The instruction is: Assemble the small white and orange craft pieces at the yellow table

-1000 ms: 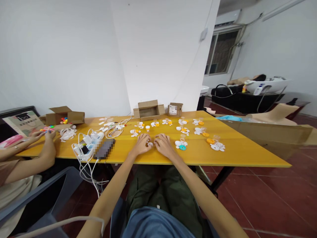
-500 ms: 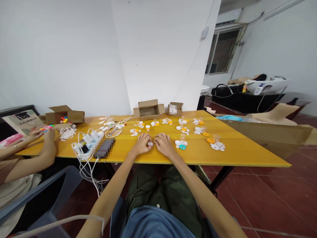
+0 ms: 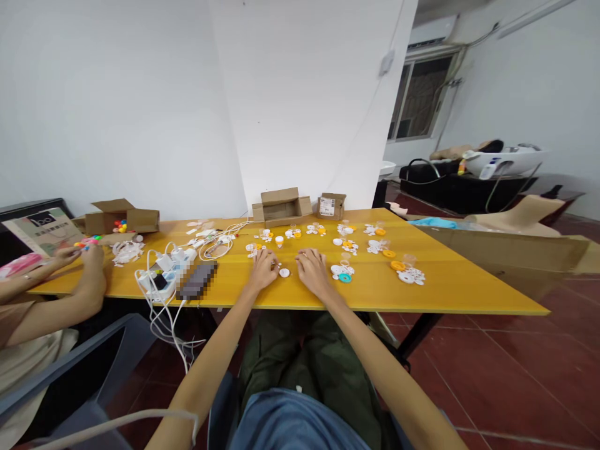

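A round white disc-shaped part (image 3: 284, 272) lies on the table between my hands. My left hand (image 3: 264, 269) is just left of it with fingers curled, and a small white piece (image 3: 279, 265) shows at its fingertips. To the right of the disc, my right hand (image 3: 311, 269) rests with bent fingers slightly apart, and I see nothing held in it. Beyond my hands stands a small cup with a white top and orange band (image 3: 280, 241). A pile of white parts with a teal ring (image 3: 345, 278) sits right of my right hand.
More piles of white discs, orange rings (image 3: 398, 266) and clear cups spread across the yellow table (image 3: 450, 294). A power strip (image 3: 173, 272) with cables and a blurred dark device (image 3: 197, 280) lie left. Cardboard boxes (image 3: 281, 209) stand behind. Another person's hand (image 3: 94, 256) works at far left.
My hands have moved apart, the left one leftward and the right one slightly rightward. The white disc, partly covered by my left fingers before, now lies uncovered between them.
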`<state>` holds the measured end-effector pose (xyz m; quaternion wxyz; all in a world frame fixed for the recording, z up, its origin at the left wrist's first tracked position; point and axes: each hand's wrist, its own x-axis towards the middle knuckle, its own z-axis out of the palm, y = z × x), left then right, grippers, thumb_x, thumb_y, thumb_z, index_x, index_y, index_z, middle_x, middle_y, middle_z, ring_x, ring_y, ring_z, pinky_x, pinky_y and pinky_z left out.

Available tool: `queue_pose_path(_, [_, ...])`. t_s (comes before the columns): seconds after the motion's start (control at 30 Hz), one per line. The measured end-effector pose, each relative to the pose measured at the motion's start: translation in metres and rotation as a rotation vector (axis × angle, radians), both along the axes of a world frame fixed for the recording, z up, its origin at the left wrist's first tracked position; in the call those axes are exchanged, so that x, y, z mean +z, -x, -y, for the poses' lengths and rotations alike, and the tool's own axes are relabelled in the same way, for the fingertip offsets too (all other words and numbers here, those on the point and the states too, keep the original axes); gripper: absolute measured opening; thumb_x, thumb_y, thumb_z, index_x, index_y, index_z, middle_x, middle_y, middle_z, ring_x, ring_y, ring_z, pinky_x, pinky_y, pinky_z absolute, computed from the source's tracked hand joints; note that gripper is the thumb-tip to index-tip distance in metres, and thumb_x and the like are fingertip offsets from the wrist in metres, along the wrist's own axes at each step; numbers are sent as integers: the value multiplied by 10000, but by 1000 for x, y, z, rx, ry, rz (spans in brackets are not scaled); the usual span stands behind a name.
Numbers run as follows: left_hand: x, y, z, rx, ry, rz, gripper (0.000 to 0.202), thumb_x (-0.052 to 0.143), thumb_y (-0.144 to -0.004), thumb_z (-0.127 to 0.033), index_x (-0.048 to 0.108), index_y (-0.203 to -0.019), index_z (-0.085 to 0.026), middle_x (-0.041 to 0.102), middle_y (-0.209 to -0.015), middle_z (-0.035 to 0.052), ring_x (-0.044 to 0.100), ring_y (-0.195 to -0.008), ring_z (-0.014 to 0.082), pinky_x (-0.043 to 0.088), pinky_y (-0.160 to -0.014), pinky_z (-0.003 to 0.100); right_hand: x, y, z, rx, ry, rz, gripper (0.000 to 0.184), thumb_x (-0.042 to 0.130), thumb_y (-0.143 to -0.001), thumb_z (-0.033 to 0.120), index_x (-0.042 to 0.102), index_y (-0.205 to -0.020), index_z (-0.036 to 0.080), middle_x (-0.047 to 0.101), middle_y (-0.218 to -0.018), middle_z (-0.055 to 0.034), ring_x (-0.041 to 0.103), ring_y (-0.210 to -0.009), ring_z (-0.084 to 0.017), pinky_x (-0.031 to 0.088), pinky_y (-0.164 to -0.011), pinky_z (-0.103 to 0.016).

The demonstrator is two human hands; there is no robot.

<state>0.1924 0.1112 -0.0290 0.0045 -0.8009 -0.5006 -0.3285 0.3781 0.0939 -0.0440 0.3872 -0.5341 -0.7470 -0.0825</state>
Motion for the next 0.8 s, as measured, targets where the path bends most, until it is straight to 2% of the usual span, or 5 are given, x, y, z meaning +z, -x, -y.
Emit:
queue_pose_path(0.17, [-1, 0, 1, -14, -40, -33, 128, 640, -837, -122, 664, -771, -228, 649, -1062, 77, 533, -1115, 278, 422, -1007, 449, -2, -5, -5, -69, -30, -39, 276, 464, -952, 128, 720, -975, 229, 683, -1087, -116, 518, -1069, -299, 351, -864, -400])
queue_pose_path(0.53, [-6, 3, -5, -54, -49, 16, 93, 700, -830, -162, 707, -762, -224, 666, -1080, 64, 540, -1105, 261, 429, -1006, 448, -2, 11, -21, 149, -24, 187, 330, 482, -930, 80, 757, -994, 249, 685, -1139, -113, 493, -1109, -294, 339, -886, -418])
queue_pose_path(0.8, [-5, 2, -3, -84, -63, -14, 108, 668, -871, -178, 720, -792, -231, 670, -1073, 62, 543, -1120, 257, 417, -1025, 448, 4, 10, -24, 177, 35, 225, 293, 500, -976, 154, 770, -981, 266, 692, -1135, -110, 496, -1083, -287, 338, -865, -412])
